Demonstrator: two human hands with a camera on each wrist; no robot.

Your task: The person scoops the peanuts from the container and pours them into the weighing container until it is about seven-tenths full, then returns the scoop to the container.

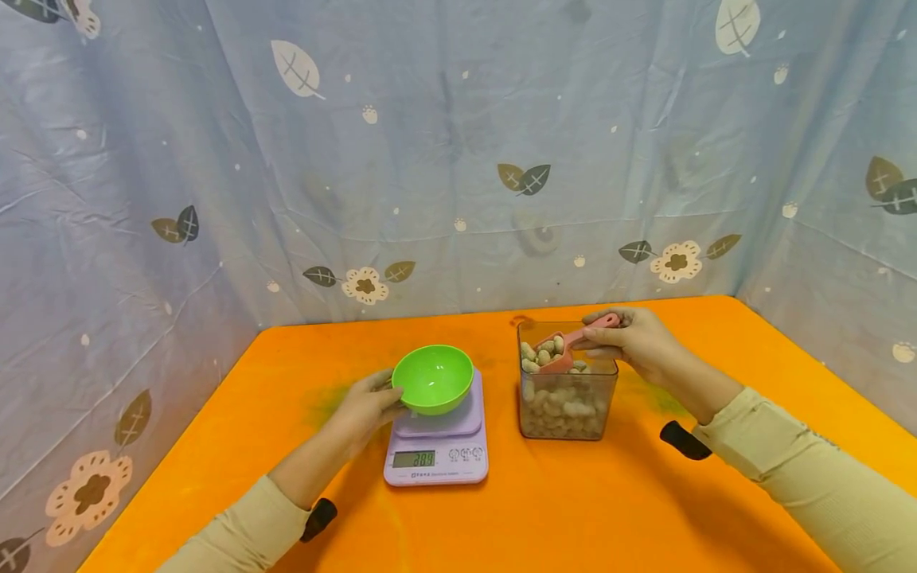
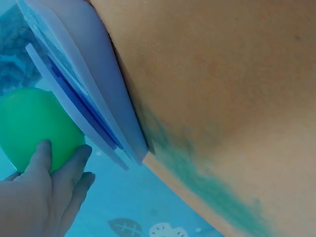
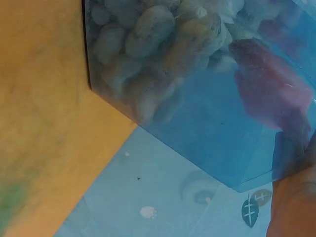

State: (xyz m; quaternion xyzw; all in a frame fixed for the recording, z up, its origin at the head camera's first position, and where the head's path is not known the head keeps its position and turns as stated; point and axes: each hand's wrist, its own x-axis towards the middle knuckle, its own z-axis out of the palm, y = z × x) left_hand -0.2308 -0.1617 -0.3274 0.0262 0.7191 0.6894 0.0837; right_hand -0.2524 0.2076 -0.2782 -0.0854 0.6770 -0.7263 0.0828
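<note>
My left hand (image 1: 372, 403) holds the side of a bright green bowl (image 1: 433, 380), thumb near its rim. In the left wrist view, the fingertips lie against the outside of the bowl (image 2: 42, 126). The bowl is over the platform of a lilac kitchen scale (image 1: 438, 469), whose display shows digits. My right hand (image 1: 640, 341) grips the handle of a pink scoop (image 1: 582, 337) between thumb and fingers. The scoop's head, with several unshelled peanuts (image 1: 550, 350) in it, is inside the top of a clear square container (image 1: 569, 414) partly filled with peanuts.
An orange cloth (image 1: 573, 509) covers the table. Pale blue curtains (image 1: 458, 159) with leaf and flower prints hang at the back and both sides. Black wrist pieces (image 1: 684, 440) stick out below the sleeves. The container stands a little right of the scale.
</note>
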